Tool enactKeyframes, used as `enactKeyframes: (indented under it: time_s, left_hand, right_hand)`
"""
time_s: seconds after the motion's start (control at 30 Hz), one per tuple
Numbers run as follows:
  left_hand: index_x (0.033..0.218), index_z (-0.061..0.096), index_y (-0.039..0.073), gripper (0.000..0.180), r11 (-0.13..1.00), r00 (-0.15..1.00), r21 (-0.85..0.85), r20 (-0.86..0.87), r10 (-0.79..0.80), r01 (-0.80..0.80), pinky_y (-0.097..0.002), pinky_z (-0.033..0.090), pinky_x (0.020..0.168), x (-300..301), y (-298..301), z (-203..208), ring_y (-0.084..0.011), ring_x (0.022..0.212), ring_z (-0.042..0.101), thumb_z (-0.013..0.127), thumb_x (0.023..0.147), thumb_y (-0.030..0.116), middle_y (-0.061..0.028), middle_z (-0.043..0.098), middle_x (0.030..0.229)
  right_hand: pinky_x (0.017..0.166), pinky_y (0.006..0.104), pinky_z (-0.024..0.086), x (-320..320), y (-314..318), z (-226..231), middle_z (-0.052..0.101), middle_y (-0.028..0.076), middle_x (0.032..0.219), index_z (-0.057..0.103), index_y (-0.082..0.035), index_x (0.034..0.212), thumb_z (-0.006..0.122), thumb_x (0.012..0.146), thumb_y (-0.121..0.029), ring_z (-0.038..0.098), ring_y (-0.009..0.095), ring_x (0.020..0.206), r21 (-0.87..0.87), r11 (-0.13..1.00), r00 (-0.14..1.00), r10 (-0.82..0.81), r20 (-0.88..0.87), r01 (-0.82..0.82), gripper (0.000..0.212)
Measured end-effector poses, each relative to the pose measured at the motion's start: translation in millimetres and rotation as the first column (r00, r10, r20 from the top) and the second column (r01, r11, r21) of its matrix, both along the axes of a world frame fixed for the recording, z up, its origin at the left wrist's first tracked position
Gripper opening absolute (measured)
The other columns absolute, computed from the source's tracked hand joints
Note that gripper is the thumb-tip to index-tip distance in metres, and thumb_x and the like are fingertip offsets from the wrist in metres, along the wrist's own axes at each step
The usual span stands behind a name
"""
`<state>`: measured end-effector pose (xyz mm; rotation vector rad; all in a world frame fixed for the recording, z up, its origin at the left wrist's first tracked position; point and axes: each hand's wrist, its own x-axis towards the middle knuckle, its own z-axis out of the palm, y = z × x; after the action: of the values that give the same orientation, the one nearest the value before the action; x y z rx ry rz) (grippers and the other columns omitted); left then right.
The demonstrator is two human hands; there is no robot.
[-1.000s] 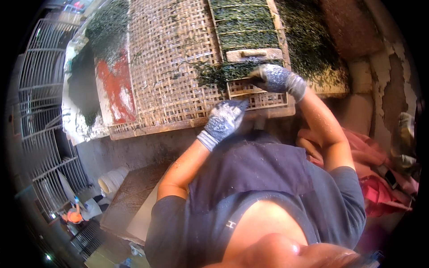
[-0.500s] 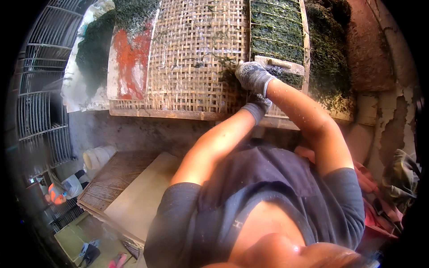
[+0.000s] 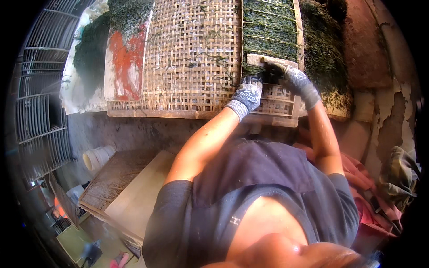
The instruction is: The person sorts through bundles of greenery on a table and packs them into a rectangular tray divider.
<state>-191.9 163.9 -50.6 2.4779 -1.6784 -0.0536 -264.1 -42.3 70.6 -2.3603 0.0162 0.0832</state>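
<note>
Both my hands wear grey patterned work gloves, at the near end of a narrow slatted wooden frame (image 3: 271, 21) filled with wet green seaweed (image 3: 268, 40). My left hand (image 3: 246, 94) is by the frame's left rail, fingers curled inward; what they grip is hidden. To its right, my right hand (image 3: 298, 81) is bent over the frame, fingers curled toward a dark clump (image 3: 271, 77) between the hands that looks like seaweed. A pale wooden bar (image 3: 261, 60) lies across the frame just beyond the fingers. Bare woven strips show below the hands.
A wide woven bamboo mat (image 3: 192, 49) spreads left, with seaweed scraps on it. Beyond it are a red-and-white board (image 3: 125, 67) and a dark green heap (image 3: 92, 56). More seaweed (image 3: 324, 53) lies right of the frame. Boards (image 3: 134, 192) and a white bucket (image 3: 97, 157) stand lower left.
My hands, crossed close together at the frame's left rail, have come apart. The right has moved right, across the frame; the left shows fully. The view has shifted slightly.
</note>
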Motion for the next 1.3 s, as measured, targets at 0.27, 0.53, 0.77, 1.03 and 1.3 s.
enactKeyframes:
  time_s: [0.27,0.53,0.77,1.03,1.3]
  left_hand:
    - [0.142,0.06,0.006,0.055,0.97,0.978,-0.131,0.077,-0.196,0.205,-0.0551,0.033,0.123,4,11,24,-0.0396,0.146,0.046,0.064,0.093,0.032,-0.0227,0.049,0.159]
    - [0.161,0.042,0.007,0.062,0.996,0.995,0.02,0.037,-0.09,0.089,-0.0526,0.014,0.133,32,11,29,-0.0303,0.155,0.039,0.048,0.103,0.028,-0.0165,0.044,0.166]
    - [0.155,0.051,0.005,0.06,0.997,0.994,0.019,0.083,-0.076,0.075,-0.0506,0.019,0.132,17,15,14,-0.0324,0.151,0.044,0.05,0.098,0.022,-0.0188,0.054,0.157]
    - [0.146,0.06,0.008,0.049,0.934,0.956,-0.204,0.055,-0.288,0.293,-0.0527,0.027,0.129,-14,52,40,-0.0363,0.141,0.052,0.055,0.1,0.026,-0.0183,0.059,0.147]
    - [0.148,0.056,0.005,0.059,0.853,0.889,-0.328,-0.072,-0.451,0.406,-0.0527,0.036,0.123,-6,68,54,-0.036,0.14,0.053,0.065,0.091,0.016,-0.019,0.058,0.148]
  right_hand:
    - [0.091,0.0486,0.057,-9,29,1,0.072,0.019,0.118,0.072,-0.011,0.125,0.073,0.091,-0.02,0.07,0.041,0.106,-0.289,0.936,0.979,-0.202,0.016,0.198,0.036]
    - [0.106,0.0458,0.055,-65,-15,-62,0.062,0.017,0.146,0.055,-0.011,0.15,0.069,0.092,-0.018,0.064,0.036,0.128,-0.369,0.929,0.999,-0.001,0.042,0.017,0.06]
    - [0.099,0.0384,0.056,-35,-19,-87,0.076,0.011,0.122,0.069,-0.005,0.132,0.064,0.101,-0.024,0.072,0.027,0.11,0.2,0.961,0.981,-0.192,-0.012,0.191,0.037]
    - [0.104,0.0405,0.055,4,15,-96,0.075,0.016,0.131,0.071,-0.008,0.136,0.067,0.104,-0.038,0.07,0.025,0.12,0.379,0.898,0.974,-0.202,-0.101,0.226,0.045]
    - [0.095,0.0391,0.055,22,3,-63,0.07,0.007,0.105,0.072,-0.016,0.118,0.076,0.09,-0.027,0.068,0.026,0.101,-0.452,0.749,0.868,-0.344,0.358,0.484,0.031]
